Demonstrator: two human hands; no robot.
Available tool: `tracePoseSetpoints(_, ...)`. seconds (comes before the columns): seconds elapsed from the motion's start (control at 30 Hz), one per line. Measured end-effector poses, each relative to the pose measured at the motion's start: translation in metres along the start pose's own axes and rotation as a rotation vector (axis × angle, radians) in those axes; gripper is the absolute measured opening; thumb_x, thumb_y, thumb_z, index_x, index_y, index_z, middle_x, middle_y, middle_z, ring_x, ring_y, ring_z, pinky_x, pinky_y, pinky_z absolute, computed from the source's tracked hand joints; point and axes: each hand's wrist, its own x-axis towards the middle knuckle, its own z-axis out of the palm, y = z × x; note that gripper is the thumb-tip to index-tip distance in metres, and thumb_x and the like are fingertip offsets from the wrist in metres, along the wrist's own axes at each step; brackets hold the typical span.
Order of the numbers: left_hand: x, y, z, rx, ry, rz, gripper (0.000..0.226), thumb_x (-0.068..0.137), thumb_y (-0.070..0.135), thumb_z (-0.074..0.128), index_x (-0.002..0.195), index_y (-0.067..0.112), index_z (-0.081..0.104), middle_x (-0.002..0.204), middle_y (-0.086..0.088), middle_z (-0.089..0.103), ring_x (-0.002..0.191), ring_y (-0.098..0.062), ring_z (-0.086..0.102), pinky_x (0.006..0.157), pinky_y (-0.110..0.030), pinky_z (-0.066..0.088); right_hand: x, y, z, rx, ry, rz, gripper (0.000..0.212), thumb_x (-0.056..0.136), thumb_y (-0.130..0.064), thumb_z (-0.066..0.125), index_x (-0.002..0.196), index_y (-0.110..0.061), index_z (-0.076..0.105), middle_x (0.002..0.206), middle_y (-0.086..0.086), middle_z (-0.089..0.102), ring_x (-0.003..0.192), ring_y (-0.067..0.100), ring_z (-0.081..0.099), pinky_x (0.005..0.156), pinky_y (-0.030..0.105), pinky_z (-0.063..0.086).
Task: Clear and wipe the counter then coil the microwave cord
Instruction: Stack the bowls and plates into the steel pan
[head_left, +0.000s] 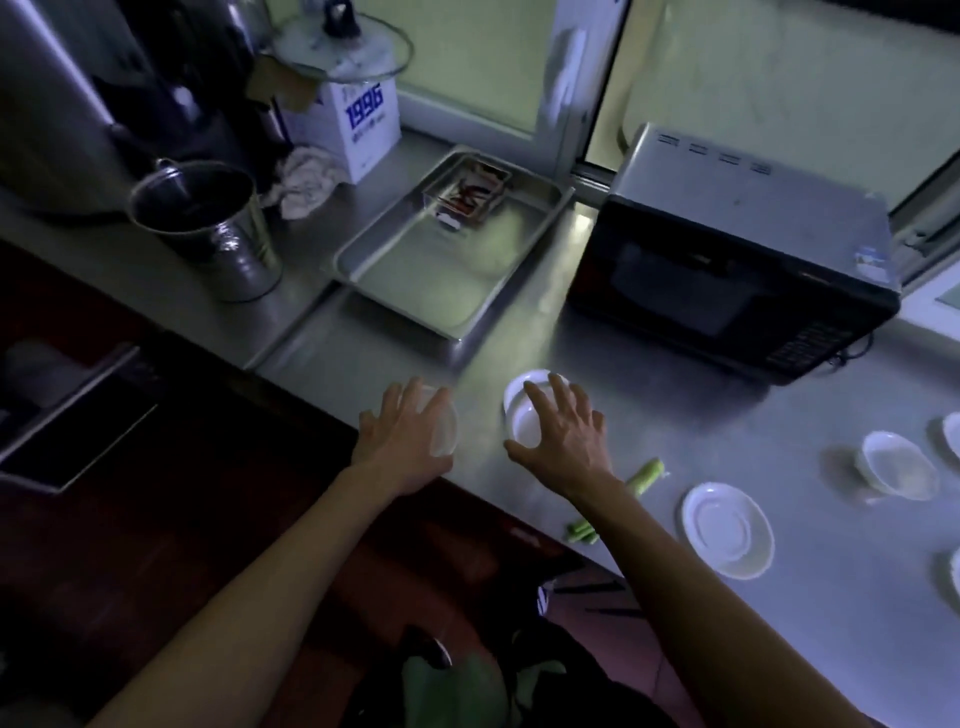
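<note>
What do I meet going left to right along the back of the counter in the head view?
Steel pot → crumpled cloth → white box with a glass lid on top → metal tray → microwave.

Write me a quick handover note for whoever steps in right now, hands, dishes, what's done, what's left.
Left hand: fingers spread over a clear dish at the counter edge; grip unclear.
Right hand: open, fingers spread over a white bowl.
Still out: saucer, another bowl, green vegetable scraps, metal tray.
Rag lies untouched by the white box.
Microwave stands at the back right; cord loose beside it.
Left: clearing, wiping, coiling.
</note>
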Motion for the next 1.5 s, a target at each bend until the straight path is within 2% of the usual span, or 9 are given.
tracePoseSetpoints(0.17, -0.014, -0.053, -0.006, -0.062, 0.035, -0.086, 0.093, 0.079, 0.064, 0.060, 0.152, 0.040, 0.006, 0.160, -0.002, -0.004, 0.147, -0.031, -0.002, 0.111, -0.060, 0.023, 0.030, -0.046, 0.000, -0.044, -0.029, -0.106, 0.088, 0.081, -0.067, 0.062, 0.153, -0.036, 0.023, 0.165, 0.001, 0.013, 0.150, 0.031, 0.013, 0.112, 0.054, 0.029)
tracePoseSetpoints(0.33, -0.008, -0.090, -0.010, -0.057, 0.054, -0.179, 0.093, 0.077, 0.068, 0.060, 0.149, 0.040, 0.008, 0.159, -0.002, 0.000, 0.145, -0.030, 0.002, 0.108, -0.059, 0.029, 0.066, -0.081, 0.012, -0.033, -0.027, -0.180, 0.088, 0.080, -0.067, 0.064, 0.152, -0.035, 0.026, 0.164, 0.003, 0.017, 0.149, 0.031, 0.016, 0.112, 0.055, 0.032)
tracePoseSetpoints(0.63, 0.063, -0.131, -0.032, -0.008, 0.004, -0.167, 0.095, 0.074, 0.064, 0.062, 0.149, 0.040, 0.010, 0.158, 0.003, 0.002, 0.145, -0.027, 0.005, 0.107, -0.054, 0.032, 0.174, -0.114, 0.017, 0.010, 0.022, -0.252, 0.088, 0.077, -0.064, 0.068, 0.151, -0.032, 0.032, 0.162, 0.005, 0.025, 0.146, 0.034, 0.024, 0.107, 0.054, 0.034)
tracePoseSetpoints(0.9, 0.146, -0.155, -0.073, 0.006, 0.015, -0.151, 0.099, 0.074, 0.070, 0.060, 0.151, 0.044, 0.004, 0.160, 0.004, -0.001, 0.147, -0.026, 0.003, 0.113, -0.056, 0.028, 0.255, -0.105, 0.010, 0.072, 0.003, -0.186, 0.087, 0.079, -0.062, 0.068, 0.152, -0.033, 0.030, 0.163, 0.004, 0.020, 0.148, 0.036, 0.020, 0.110, 0.057, 0.032)
tracePoseSetpoints(1.1, 0.220, -0.150, -0.092, 0.017, 0.029, -0.081, 0.097, 0.073, 0.072, 0.058, 0.151, 0.043, 0.010, 0.161, 0.005, 0.001, 0.148, -0.026, 0.003, 0.111, -0.057, 0.029, 0.288, -0.079, -0.001, 0.107, 0.033, -0.070, 0.087, 0.079, -0.064, 0.067, 0.152, -0.034, 0.030, 0.164, 0.002, 0.020, 0.148, 0.033, 0.019, 0.110, 0.054, 0.031)
tracePoseSetpoints(1.5, 0.368, -0.137, -0.095, 0.010, -0.112, 0.130, 0.100, 0.074, 0.065, 0.067, 0.152, 0.043, 0.008, 0.163, 0.005, 0.003, 0.150, -0.025, 0.003, 0.111, -0.061, 0.026, 0.319, -0.062, 0.007, 0.122, 0.058, 0.119, 0.086, 0.079, -0.066, 0.063, 0.151, -0.033, 0.031, 0.164, 0.002, 0.019, 0.149, 0.030, 0.018, 0.110, 0.052, 0.033)
